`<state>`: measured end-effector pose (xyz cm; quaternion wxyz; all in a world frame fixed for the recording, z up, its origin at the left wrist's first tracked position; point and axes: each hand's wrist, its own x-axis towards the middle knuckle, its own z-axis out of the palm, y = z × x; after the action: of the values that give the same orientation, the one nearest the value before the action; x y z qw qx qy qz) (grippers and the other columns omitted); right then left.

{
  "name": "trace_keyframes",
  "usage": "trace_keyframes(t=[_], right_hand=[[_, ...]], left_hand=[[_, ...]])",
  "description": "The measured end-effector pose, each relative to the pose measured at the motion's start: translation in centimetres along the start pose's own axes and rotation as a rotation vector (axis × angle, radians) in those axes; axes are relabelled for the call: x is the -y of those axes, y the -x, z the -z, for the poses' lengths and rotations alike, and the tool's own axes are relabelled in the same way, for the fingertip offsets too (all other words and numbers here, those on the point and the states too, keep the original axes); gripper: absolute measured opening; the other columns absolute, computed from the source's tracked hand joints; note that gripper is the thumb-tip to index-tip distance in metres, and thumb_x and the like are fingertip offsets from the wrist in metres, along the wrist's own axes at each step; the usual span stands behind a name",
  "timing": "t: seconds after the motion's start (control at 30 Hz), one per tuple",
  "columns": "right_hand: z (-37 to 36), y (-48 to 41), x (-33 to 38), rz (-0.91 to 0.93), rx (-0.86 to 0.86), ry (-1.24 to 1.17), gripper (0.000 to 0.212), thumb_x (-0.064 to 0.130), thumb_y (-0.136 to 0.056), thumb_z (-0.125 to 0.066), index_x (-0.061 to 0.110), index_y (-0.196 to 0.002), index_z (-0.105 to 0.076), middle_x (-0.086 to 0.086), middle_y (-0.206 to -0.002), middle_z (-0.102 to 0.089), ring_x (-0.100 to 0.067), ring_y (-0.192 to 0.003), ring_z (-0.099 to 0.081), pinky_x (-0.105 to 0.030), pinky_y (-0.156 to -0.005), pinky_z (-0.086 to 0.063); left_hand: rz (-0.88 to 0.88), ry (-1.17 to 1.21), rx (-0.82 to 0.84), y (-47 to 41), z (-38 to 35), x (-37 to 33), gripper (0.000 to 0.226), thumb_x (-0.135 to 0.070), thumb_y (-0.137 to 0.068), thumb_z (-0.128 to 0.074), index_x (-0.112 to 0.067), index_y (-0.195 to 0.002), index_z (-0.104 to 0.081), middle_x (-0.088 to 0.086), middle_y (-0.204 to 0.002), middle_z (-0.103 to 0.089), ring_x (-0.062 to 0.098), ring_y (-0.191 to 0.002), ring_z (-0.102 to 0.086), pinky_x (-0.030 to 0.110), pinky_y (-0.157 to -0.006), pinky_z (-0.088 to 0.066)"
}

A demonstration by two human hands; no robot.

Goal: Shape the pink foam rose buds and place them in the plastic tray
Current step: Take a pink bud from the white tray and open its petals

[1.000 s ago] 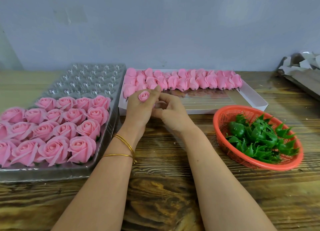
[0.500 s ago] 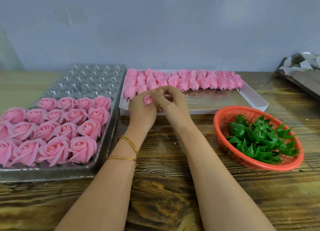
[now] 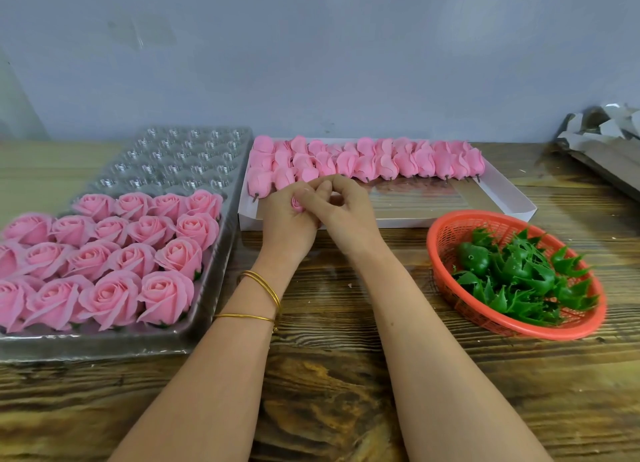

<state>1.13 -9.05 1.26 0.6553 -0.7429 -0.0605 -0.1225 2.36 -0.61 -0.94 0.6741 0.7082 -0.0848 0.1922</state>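
My left hand grips a small pink foam rose bud, mostly hidden by fingers. My right hand meets it from the right, its fingertips pinching the bud's top. Both hands hover over the front left corner of a white cardboard box that holds rows of closed pink buds on short stems. To the left lies the clear plastic tray, its near half filled with several opened pink roses, its far cells bare.
An orange plastic basket of green plastic calyxes sits at the right on the wooden table. Crumpled grey cardboard lies at the far right. A grey wall stands behind.
My right hand has moved in over the bud and now covers most of it. Both hands have shifted slightly toward the box.
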Motion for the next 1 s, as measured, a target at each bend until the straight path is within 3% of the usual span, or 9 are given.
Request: trace_keyframes(t=[0.13,0.27,0.47,0.57,0.63,0.7,0.8,0.87,1.0], right_hand=[[-0.06,0.02,-0.07,-0.012,0.028,0.002,0.012,0.007,-0.08,-0.075,0.003,-0.085,-0.066,-0.012,-0.082,-0.067,-0.019,-0.081,-0.062,-0.049,-0.083,-0.055],[-0.1,-0.08,-0.11,-0.021,0.031,0.013,0.017,0.009,-0.079,-0.076,0.007,-0.092,-0.065,-0.011,-0.086,-0.066,-0.024,-0.086,-0.063,-0.05,-0.086,-0.054],[-0.04,-0.15,-0.41,-0.032,0.038,0.013,0.018,0.01,-0.08,-0.076,0.004,-0.093,-0.066,-0.009,-0.087,-0.066,-0.027,-0.089,-0.065,-0.046,-0.085,-0.055],[-0.12,-0.09,-0.45,-0.012,0.051,0.004,0.018,0.014,-0.082,-0.074,-0.001,-0.087,-0.065,-0.006,-0.08,-0.064,-0.019,-0.081,-0.061,-0.045,-0.079,-0.054],[-0.08,-0.02,-0.41,-0.012,0.075,-0.073,0.018,0.018,-0.087,-0.068,0.001,-0.081,-0.065,-0.003,-0.075,-0.064,-0.013,-0.076,-0.06,-0.04,-0.072,-0.053],[-0.02,-0.02,-0.35,-0.034,0.093,-0.191,0.022,0.017,-0.095,-0.058,0.01,-0.076,-0.066,0.006,-0.069,-0.065,-0.006,-0.07,-0.059,-0.031,-0.069,-0.051],[0.14,-0.25,-0.35,-0.068,0.085,-0.262,0.022,0.009,-0.093,-0.051,0.014,-0.077,-0.066,0.004,-0.071,-0.065,-0.006,-0.071,-0.06,-0.03,-0.072,-0.048],[0.14,-0.3,-0.41,-0.063,0.081,-0.197,0.014,0.006,-0.079,-0.055,0.015,-0.08,-0.066,0.004,-0.073,-0.066,-0.004,-0.072,-0.061,-0.028,-0.074,-0.05],[-0.04,-0.18,-0.81,-0.042,0.102,-0.096,0.031,0.002,-0.065,-0.067,0.013,-0.094,-0.063,0.004,-0.079,-0.065,0.0,-0.071,-0.06,-0.026,-0.075,-0.055]], left_hand=[[-0.025,-0.005,0.024,-0.1,-0.02,0.16,0.029,-0.017,-0.093,-0.062,-0.028,-0.066,-0.064,-0.013,-0.061,-0.062,0.001,-0.064,-0.055,0.017,-0.06,-0.046],[-0.051,-0.022,0.053,-0.07,0.05,0.06,0.021,-0.024,-0.092,-0.059,-0.038,-0.08,-0.07,-0.016,-0.071,-0.07,0.0,-0.074,-0.063,0.021,-0.07,-0.05],[-0.034,-0.056,0.047,0.09,0.02,-0.28,0.019,-0.035,-0.088,-0.057,-0.04,-0.076,-0.071,-0.014,-0.071,-0.071,0.0,-0.073,-0.064,0.022,-0.067,-0.05],[0.012,-0.099,-0.016,-0.08,0.15,0.05,0.024,-0.039,-0.087,-0.058,-0.027,-0.072,-0.072,0.003,-0.071,-0.072,0.017,-0.073,-0.068,0.038,-0.067,-0.055],[0.043,-0.092,-0.076,-0.24,0.3,0.14,0.03,-0.037,-0.087,-0.058,-0.016,-0.068,-0.067,0.008,-0.067,-0.069,0.017,-0.064,-0.063,0.042,-0.06,-0.054],[0.035,-0.114,-0.114,-0.35,0.46,0.14,0.033,-0.036,-0.088,-0.057,-0.016,-0.063,-0.063,0.002,-0.058,-0.064,0.01,-0.055,-0.056,0.037,-0.052,-0.047],[0.023,-0.034,-0.136,-0.34,0.6,0.0,0.04,-0.038,-0.092,-0.06,-0.021,-0.056,-0.064,-0.005,-0.055,-0.064,0.003,-0.054,-0.058,0.022,-0.052,-0.046],[0.024,0.019,-0.135,-0.33,0.66,-0.2,0.041,-0.037,-0.094,-0.059,-0.026,-0.054,-0.064,-0.01,-0.053,-0.061,0.0,-0.053,-0.055,0.015,-0.051,-0.043],[0.085,0.151,-0.132,-0.29,0.53,-0.53,0.044,-0.035,-0.094,-0.059,-0.03,-0.052,-0.066,-0.007,-0.056,-0.066,0.004,-0.057,-0.063,0.017,-0.052,-0.048]])
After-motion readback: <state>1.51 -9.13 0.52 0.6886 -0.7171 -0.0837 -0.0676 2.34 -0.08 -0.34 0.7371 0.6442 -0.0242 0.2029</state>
